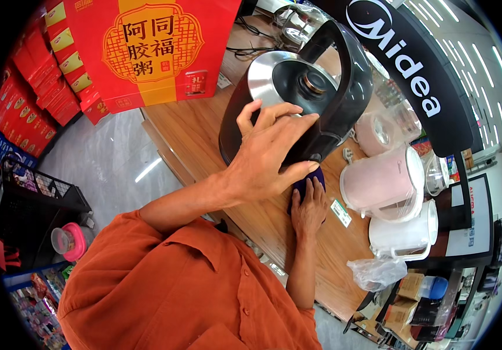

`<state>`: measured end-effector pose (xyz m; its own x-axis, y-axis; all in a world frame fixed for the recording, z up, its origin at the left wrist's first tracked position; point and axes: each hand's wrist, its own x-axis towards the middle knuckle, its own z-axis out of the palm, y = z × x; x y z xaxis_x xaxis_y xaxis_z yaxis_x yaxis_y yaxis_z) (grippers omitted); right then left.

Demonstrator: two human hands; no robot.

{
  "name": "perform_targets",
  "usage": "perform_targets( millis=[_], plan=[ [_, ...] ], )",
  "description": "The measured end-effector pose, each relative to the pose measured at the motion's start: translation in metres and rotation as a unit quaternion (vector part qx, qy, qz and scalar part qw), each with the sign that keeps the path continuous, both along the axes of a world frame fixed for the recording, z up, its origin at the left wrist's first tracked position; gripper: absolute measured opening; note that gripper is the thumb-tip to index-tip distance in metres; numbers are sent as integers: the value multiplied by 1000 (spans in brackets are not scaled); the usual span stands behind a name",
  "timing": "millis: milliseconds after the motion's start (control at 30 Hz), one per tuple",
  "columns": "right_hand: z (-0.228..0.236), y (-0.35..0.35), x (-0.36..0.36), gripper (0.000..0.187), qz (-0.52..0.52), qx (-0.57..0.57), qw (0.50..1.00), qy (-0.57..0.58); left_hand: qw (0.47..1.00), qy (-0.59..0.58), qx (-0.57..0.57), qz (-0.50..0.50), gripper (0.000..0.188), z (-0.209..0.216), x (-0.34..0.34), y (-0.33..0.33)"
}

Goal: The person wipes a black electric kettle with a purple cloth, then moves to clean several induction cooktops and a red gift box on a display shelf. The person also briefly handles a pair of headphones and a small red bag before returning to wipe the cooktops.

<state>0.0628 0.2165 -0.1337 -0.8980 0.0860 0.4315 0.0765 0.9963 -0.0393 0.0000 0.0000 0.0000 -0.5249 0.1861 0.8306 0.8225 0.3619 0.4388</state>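
A large black and silver electric kettle [245,111] stands on the wooden counter [189,131], its thick black handle [359,87] arching over the lid. My left hand [268,146] lies against the kettle's side below the lid, fingers spread and thumb reaching toward the foot of the handle. Just below it, my right hand [309,207] has its fingers bent over a dark purple cloth [316,175] on the counter beside the kettle. Part of the cloth is hidden under the fingers and behind my left thumb.
Right of my hands stand a pink kettle [376,181] and a white kettle [399,230], near a price tag [340,213]. A big red gift bag [151,52] stands at the back left. Red boxes [26,111] are stacked on the far left, by a black basket [44,201].
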Motion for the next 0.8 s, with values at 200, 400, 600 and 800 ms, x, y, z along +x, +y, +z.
perform_targets(
  millis=[200, 400, 600, 800],
  plan=[
    [-1, 1, 1, 44, 3, 9, 1000, 6, 1000, 12, 19, 18, 60, -4, 2, 2],
    [0, -2, -1, 43, 24, -63, 998, -6, 999, 6, 50, 3, 55, 7, 2, 1],
    [85, 13, -19, 31, 78, -281, 948, 128, 999, -19, 51, 0, 55, 17, 5, 3],
    [200, -8, -70, 34, 182, -360, 912, 77, 999, -26, 37, -4, 58, 22, 7, -2]
  ],
)
